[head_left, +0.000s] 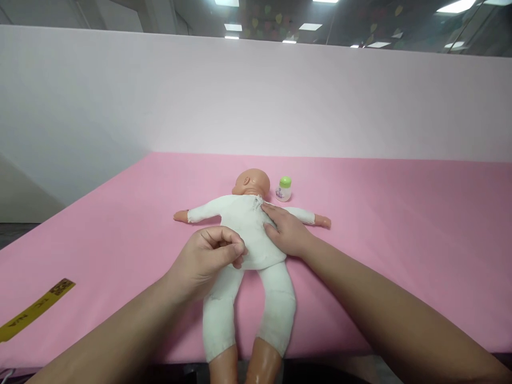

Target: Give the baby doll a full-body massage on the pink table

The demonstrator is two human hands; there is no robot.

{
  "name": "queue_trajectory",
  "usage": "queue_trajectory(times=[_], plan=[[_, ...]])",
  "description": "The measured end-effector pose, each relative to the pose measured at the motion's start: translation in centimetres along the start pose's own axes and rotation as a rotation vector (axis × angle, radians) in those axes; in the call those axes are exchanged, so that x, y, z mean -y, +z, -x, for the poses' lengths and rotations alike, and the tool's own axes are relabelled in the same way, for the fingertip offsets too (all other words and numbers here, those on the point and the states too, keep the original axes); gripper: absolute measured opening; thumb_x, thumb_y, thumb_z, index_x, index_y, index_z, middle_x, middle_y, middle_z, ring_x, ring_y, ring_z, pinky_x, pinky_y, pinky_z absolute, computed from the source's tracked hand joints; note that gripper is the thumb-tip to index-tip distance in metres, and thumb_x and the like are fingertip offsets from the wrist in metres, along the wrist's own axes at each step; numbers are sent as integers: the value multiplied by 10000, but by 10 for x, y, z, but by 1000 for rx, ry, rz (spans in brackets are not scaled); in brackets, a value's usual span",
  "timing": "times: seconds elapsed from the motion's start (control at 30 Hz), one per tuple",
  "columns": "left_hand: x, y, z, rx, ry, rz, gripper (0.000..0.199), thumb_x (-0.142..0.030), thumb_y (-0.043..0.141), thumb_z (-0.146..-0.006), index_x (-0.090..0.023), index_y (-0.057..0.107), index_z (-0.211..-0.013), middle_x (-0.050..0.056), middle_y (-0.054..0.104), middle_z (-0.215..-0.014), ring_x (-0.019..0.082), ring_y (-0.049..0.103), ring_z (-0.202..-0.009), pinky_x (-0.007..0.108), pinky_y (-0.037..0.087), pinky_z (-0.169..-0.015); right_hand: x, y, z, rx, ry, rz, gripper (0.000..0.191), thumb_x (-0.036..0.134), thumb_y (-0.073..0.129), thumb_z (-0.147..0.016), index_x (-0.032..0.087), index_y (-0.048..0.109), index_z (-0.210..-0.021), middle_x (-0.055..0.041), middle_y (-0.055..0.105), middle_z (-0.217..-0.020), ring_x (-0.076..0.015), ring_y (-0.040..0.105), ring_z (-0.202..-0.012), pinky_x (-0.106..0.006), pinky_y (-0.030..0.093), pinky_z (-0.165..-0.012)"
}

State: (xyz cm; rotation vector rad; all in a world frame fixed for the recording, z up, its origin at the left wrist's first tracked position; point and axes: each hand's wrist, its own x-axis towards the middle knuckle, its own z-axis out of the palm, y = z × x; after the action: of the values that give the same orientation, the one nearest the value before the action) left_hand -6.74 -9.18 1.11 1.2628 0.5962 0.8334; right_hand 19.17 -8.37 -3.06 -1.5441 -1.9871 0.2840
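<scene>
A baby doll with a white cloth body lies face down, its head turned to the left and its arms spread. Gathered cloth shows at the back of its neck. My right hand rests flat on the upper right of the doll's back, fingers stretched toward the neck. Above the doll's lower back, on the left, is my left hand, closed with thumb and forefinger pressed together; whatever may be between them is too small to make out. A small clear jar with a green lid stands to the right of the doll's head.
Pink cloth covers the table. A yellow strip with black print lies at the front left. Behind the table runs a white partition, and the doll's lower legs reach over the front edge.
</scene>
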Motion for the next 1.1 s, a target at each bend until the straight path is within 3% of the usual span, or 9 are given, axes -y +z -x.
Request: queue_trajectory(times=[0.23,0.43,0.53,0.6,0.7,0.77,0.9,1.0,1.1], plan=[[5,-10,-8,-48,64,-80,158,-301,849,-845,-193,749,-789,12,677,-715,124,595,-689,252,465,-693,-3,1,0,11,1,18,636,297,512,-987,160,457,-1606,-100,455,-1655,-295,399,-1547,-518,312,-1296],[8,-31,-27,-327,157,-271,43,-239,733,-845,-197,735,-848,34,696,-822,166,611,-732,307,491,-721,-2,2,1,-16,8,39,596,320,534,-987,195,507,-1569,-90,502,-1623,-317,443,-1508,-527,344,-1260],[13,-43,-36,-381,124,-400,108,-254,640,-852,-194,729,-847,58,709,-888,194,620,-763,327,500,-713,4,0,2,-78,85,108,469,334,559,-983,211,633,-1430,-108,661,-1435,-341,564,-1363,-518,411,-1176],[18,-52,-41,-390,63,-538,174,-337,625,-884,-200,724,-844,62,709,-863,218,623,-779,339,495,-706,7,-2,3,-84,161,136,435,368,555,-997,231,639,-1401,-116,693,-1342,-352,608,-1281,-519,441,-1116],[25,-62,-48,-371,-87,-690,381,-553,649,-904,-189,732,-832,88,723,-846,276,650,-829,383,501,-745,5,-4,4,-55,286,129,530,478,539,-1016,250,547,-1495,-148,620,-1428,-390,600,-1293,-544,454,-1080],[29,-62,-52,-315,-171,-569,488,-648,664,-892,-170,755,-930,121,760,-970,326,681,-969,416,523,-843,3,-2,5,-39,319,94,591,519,519,-1022,244,493,-1545,-162,559,-1504,-400,567,-1342,-558,441,-1104],[31,-50,-58,-150,-203,1,599,-632,720,-887,-154,695,-1246,165,723,-1298,368,640,-1260,443,531,-1020,7,9,6,-33,197,8,567,455,496,-1034,199,509,-1539,-148,536,-1551,-350,484,-1442,-533,355,-1215],[30,-44,-60,-9,-145,185,622,-552,783,-857,-138,660,-1305,185,730,-1268,409,654,-1252,486,546,-1027,19,17,7,-34,65,-72,536,404,521,-1024,224,534,-1529,-119,557,-1548,-320,476,-1454,-517,321,-1246],[31,-47,-62,27,-76,206,668,-479,871,-769,-157,646,-1309,212,721,-1265,429,677,-1202,514,570,-998,27,21,7,-44,45,-184,540,415,556,-1017,247,539,-1530,-99,579,-1536,-311,496,-1441,-511,332,-1243]])
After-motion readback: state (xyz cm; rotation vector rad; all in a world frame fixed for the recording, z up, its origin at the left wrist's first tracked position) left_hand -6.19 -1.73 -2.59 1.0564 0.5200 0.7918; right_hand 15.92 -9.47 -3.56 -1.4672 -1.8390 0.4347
